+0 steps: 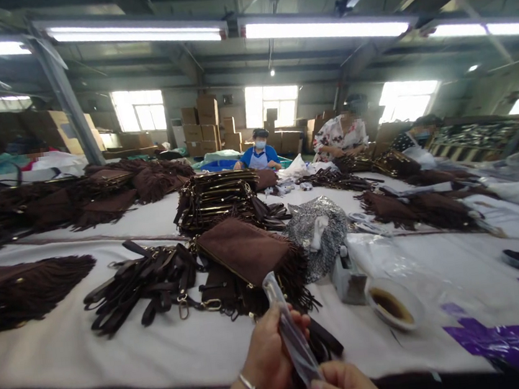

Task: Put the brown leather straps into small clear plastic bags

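A narrow strip of clear plastic, like a folded bag [297, 340], stretches between my two hands near the table's front edge. My left hand [268, 346], with a silver bangle at the wrist, is closed around its middle. Lower down, the fingers of my right hand [340, 386] pinch its near end. Beyond the strip's far tip lies a brown fringed pouch [242, 246] with a gold zip. Dark straps with gold clasps [150, 285] are heaped left of the pouch, and another dark strap [323, 337] shows beside my left hand.
Behind the pouch rises a stack of similar pouches [215, 196]. To the right are a crumpled grey bag [317, 231], a small grey box [349, 281], a bowl of brown liquid [394, 307] and purple plastic [505, 341]. More pouches [31, 289] lie left. Several people work across the table.
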A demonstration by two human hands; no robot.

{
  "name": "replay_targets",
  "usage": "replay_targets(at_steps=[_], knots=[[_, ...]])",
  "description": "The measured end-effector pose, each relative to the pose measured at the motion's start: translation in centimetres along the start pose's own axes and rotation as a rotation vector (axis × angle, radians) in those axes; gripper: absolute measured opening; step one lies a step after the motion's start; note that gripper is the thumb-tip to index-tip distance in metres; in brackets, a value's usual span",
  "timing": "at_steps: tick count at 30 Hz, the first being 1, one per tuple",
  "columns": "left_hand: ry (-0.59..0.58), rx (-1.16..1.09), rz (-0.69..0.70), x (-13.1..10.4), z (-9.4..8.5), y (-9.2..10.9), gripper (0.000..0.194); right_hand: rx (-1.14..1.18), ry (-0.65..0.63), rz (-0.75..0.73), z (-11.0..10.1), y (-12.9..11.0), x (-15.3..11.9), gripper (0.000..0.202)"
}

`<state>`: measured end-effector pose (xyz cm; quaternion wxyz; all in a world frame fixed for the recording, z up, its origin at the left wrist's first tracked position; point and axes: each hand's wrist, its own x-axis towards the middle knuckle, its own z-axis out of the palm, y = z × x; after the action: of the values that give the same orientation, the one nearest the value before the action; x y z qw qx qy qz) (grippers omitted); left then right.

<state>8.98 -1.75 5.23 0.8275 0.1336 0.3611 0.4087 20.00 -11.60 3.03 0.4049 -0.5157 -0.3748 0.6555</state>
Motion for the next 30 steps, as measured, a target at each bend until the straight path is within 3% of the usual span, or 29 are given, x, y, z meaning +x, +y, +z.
replay_targets(at_steps=[3, 7, 11, 17, 21, 26, 30], knots=[[0.041, 0.007, 0.044, 0.9, 1.2, 1.2, 0.012, 0.073, 0.030, 0.013, 1.0, -0.9, -0.6, 0.049], [0.046, -0.005, 0.096, 2.2, 2.5, 1.9, 0.012, 0.249, 0.077, 0.058, 1.2, -2.1, -1.0, 0.047], [0.059, 0.002, 0.121, 2.9, 2.9, 1.4, 0.012, 0.189, 0.162, 0.068, 1.0, -3.5, -0.2, 0.045], [0.073, 0.099, 0.187, 3.4, 2.1, 0.8, 0.018, 0.113, 0.255, 0.022, 1.7, -5.8, 2.9, 0.042], [-0.006, 0.205, 0.218, 3.1, 0.9, 0.9, 0.023, 0.057, 0.296, 0.015, 2.1, -5.9, 4.6, 0.040], [-0.011, 0.166, 0.192, 3.2, 0.4, 1.9, 0.024, -0.065, 0.302, 0.020, 2.1, -4.7, 4.8, 0.035], [0.068, 0.246, 0.306, 4.0, 0.8, 3.5, 0.018, -0.155, 0.304, 0.022, 2.5, -4.4, 4.1, 0.035]])
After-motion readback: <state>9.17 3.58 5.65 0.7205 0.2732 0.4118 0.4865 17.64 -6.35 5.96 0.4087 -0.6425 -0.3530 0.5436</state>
